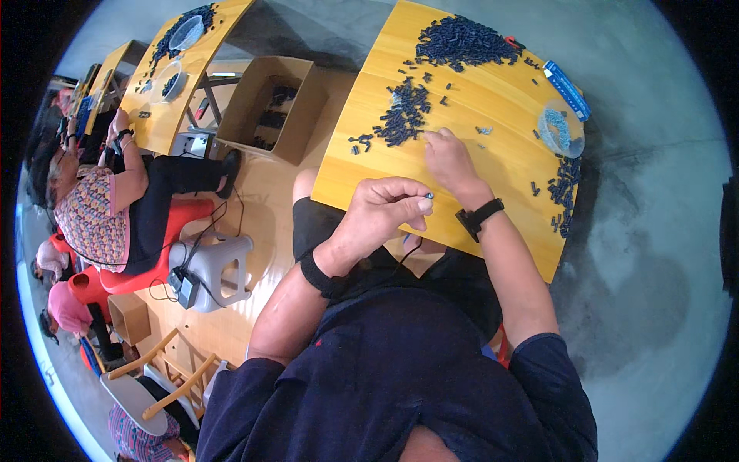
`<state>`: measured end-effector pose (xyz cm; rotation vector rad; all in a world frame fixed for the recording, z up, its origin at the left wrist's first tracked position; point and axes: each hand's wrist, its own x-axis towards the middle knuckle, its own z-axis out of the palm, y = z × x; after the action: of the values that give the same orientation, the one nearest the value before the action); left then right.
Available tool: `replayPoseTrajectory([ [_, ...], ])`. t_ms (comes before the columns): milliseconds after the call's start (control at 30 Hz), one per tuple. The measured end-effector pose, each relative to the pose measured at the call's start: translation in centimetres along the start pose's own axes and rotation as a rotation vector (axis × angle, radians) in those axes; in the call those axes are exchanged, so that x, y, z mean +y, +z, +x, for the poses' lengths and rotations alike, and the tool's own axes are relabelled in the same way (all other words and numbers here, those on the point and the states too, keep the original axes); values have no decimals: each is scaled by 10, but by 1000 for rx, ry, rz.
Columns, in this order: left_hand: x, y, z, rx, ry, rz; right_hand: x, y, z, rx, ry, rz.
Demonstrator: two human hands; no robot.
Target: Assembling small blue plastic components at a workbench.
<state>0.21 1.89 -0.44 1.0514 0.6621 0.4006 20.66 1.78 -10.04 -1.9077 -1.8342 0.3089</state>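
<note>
My left hand (pixel 381 209) is held over the table's near edge, its thumb and forefinger pinched on a small dark piece (pixel 429 195) with a bluish glint. My right hand (pixel 450 160) reaches over the yellow wooden table (pixel 462 100), fingers curled together beside a loose heap of short dark plastic pieces (pixel 404 115). Whatever those fingertips hold is hidden. A few light-blue bits (pixel 483 130) lie just beyond the right hand. Farther off is a larger heap of the same dark pieces (pixel 466 42).
A clear bowl (pixel 580 142) of light-blue bits stands at the table's right edge, beside a blue box (pixel 566 91). More dark pieces (pixel 566 192) lie below it. Left of the table sits an open carton (pixel 300 115). A person (pixel 100 208) works at another table.
</note>
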Motion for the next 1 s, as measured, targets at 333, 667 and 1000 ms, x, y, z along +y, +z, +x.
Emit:
replayPoseTrajectory([
  [333, 2, 7, 1, 12, 2, -2, 16, 11, -18, 295, 234, 301],
  [667, 5, 16, 5, -24, 57, -11, -50, -91, -49, 133, 402, 1227],
  [1000, 9, 23, 3, -51, 58, 46, -81, -125, -70, 89, 105, 1151],
])
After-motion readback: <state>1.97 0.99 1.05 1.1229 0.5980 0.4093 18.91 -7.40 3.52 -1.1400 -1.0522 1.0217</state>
